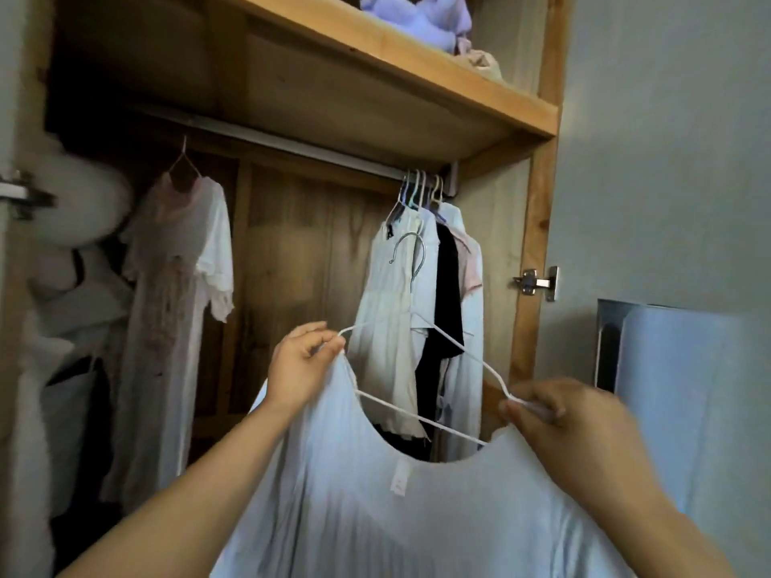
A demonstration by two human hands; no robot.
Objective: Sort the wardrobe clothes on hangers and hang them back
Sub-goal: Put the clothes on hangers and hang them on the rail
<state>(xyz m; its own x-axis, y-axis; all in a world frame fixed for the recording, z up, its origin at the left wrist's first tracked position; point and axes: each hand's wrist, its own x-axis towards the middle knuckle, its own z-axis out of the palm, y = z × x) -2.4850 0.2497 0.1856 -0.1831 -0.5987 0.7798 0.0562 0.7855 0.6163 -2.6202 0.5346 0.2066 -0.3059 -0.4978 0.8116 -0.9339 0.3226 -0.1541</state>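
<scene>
- Hanging in mid-air in front of the open wardrobe, the pale blue pleated dress (417, 506) is held up at the neckline, with a white wire hanger (421, 369) partly threaded through the neck opening and not yet seated in both shoulders.
- The left shoulder of the dress and the hanger's left end are pinched together by the left hand (300, 360); the hanger's right end and the other shoulder edge are gripped by the right hand (559, 415).
- Pretty likely snag: the fabric could slide off the thin wire if either pinch is loosened before both shoulders are on.
- The wide neckline looks easy to slip, so a lopsided hang could be ended up with.
- The hanger's metal hook (409, 260) is raised right in front of the bunched garments (425, 310) at the right end of the rail (292, 150), and could get caught in them.
- The pink-white dress (179, 285) hangs well apart on the left, so that gap looks like the safer spot.
- Folded clothes (421, 18) on the top shelf (417, 89) are out of the way.
</scene>
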